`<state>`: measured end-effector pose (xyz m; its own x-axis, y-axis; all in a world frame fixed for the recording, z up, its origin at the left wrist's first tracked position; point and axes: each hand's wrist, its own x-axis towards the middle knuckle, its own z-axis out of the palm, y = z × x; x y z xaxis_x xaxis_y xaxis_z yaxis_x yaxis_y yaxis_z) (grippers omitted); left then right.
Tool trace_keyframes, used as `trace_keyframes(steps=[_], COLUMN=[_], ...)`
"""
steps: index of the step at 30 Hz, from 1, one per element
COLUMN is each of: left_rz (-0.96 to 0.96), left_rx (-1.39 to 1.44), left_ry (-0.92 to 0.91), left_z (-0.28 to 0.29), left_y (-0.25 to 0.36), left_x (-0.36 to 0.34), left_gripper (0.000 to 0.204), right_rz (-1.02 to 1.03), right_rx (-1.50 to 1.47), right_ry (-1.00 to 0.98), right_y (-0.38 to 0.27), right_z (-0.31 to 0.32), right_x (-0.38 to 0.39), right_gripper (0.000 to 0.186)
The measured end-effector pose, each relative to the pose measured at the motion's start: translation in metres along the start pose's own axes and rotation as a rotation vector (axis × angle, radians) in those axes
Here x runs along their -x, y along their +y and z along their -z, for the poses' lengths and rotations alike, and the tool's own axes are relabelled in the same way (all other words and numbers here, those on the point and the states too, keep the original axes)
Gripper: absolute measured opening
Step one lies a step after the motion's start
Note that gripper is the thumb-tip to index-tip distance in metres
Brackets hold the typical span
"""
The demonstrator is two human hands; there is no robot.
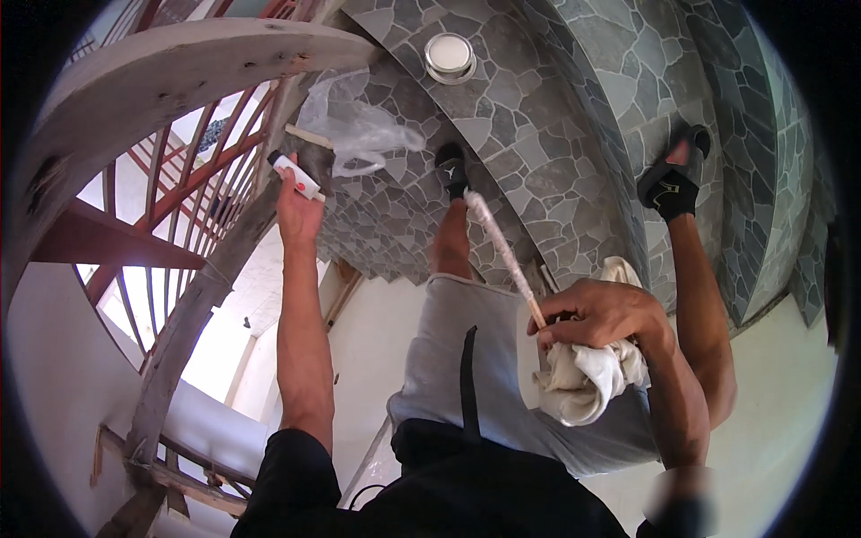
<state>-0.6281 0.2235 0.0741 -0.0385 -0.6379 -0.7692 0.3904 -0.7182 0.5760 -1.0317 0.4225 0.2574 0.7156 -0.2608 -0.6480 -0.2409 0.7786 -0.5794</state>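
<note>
My left hand (300, 215) is closed around a small white bottle (306, 183) with a black cap and a red mark, held up beside the stair railing. At the lower right, my right hand (610, 312) pinches the bare end of a thin stick (502, 244), its upper length wrapped or coated in something whitish. The stick slants up and left towards my foot. A crumpled off-white cloth (583, 381) hangs bunched under the same hand, and its folds hide some of the fingers.
Curved stair steps (547, 143) faced with grey stone pattern rise to the right. A round tin (448, 57) with a white top stands on one step. Near the left hand lies a clear plastic bag (350, 125). A wooden handrail (179, 76) and reddish balusters (188, 179) line the left side.
</note>
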Motion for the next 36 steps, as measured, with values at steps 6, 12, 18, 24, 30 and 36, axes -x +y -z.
trace_keyframes(steps=[6, 12, 18, 24, 30, 36], left_rz=[0.083, 0.125, -0.112, -0.284, -0.297, -0.258], left_rx=[-0.044, -0.185, -0.416, -0.378, -0.377, -0.499], left_ry=[-0.098, -0.188, -0.286, -0.363, -0.413, -0.266], left_z=[-0.008, -0.049, -0.117, -0.219, -0.254, -0.217], left_y=[-0.008, -0.011, 0.004, 0.023, 0.018, -0.005], left_x=[0.012, 0.02, 0.012, -0.015, -0.006, -0.007], left_gripper=[0.054, 0.044, 0.039, 0.032, 0.03, 0.032], right_rz=[-0.149, -0.132, 0.077, 0.03, 0.093, 0.06], right_rx=[0.166, 0.212, 0.288, 0.286, 0.29, 0.253], right_ry=[0.338, 0.617, 0.764, 0.718, 0.768, 0.87], right_y=[-0.034, -0.055, -0.049, -0.053, -0.041, -0.04], right_z=[-0.005, -0.011, -0.005, 0.001, 0.001, -0.001], right_x=[0.037, 0.067, 0.057, 0.068, 0.072, 0.071], right_gripper=[0.024, 0.023, 0.019, 0.018, 0.02, 0.022])
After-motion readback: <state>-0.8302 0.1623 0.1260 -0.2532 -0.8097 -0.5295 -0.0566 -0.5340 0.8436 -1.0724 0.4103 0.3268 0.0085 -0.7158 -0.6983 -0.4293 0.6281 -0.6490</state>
